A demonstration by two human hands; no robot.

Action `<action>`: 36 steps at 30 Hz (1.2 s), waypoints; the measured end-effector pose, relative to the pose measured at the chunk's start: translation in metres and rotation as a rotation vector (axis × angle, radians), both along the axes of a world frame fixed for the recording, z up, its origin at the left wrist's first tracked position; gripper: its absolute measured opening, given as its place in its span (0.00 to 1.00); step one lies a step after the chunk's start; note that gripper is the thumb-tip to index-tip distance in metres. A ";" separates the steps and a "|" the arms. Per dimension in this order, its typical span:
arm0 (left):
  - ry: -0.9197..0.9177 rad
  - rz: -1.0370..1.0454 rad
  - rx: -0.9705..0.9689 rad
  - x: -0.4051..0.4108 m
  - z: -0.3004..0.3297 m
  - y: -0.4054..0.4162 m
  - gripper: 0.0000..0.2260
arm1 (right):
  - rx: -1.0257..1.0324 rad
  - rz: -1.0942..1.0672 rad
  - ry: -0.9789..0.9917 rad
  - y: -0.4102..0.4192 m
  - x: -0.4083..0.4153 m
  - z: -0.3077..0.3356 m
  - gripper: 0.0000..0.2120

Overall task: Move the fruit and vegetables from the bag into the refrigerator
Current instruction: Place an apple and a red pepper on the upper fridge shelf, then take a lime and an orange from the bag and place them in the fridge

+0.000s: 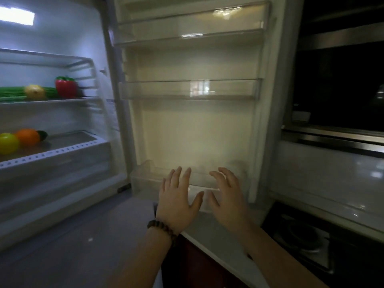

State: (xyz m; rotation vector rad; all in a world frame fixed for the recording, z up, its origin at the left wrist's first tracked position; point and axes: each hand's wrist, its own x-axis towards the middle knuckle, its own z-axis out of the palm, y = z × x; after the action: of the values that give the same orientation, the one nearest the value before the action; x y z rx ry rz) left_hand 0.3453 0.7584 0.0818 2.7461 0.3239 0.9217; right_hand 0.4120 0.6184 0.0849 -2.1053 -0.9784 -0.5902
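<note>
The refrigerator stands open, its lit interior at the left. On the upper shelf (52, 100) lie green vegetables (12, 93), a lemon (35, 92) and a red bell pepper (66, 87). The lower shelf (62, 151) holds a yellow-green apple (8, 143), an orange (28, 137) and a dark green vegetable (42, 135). The open door (197, 125) fills the middle, its clear bins holding nothing. My left hand (178, 201) and my right hand (226, 199) are both spread, fingers straight, in front of the door's bottom bin (143, 177). Neither holds anything. No bag is in view.
A white counter edge (220, 242) runs below my right hand. A black gas hob (305, 242) lies at the lower right, with a white tiled wall (324, 177) and a dark range hood (340, 84) above it. A beaded bracelet (164, 228) circles my left wrist.
</note>
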 end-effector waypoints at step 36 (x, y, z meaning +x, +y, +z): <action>0.310 -1.380 0.155 -0.056 -0.110 -0.607 0.31 | 0.225 -1.601 0.409 -0.566 -0.295 -0.123 0.23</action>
State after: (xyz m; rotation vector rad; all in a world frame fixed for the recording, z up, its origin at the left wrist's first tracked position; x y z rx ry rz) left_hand 0.2898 0.1513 -0.0284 2.3216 -1.4384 0.1144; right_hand 0.1171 0.0520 -0.0383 -2.2687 1.1413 -0.8322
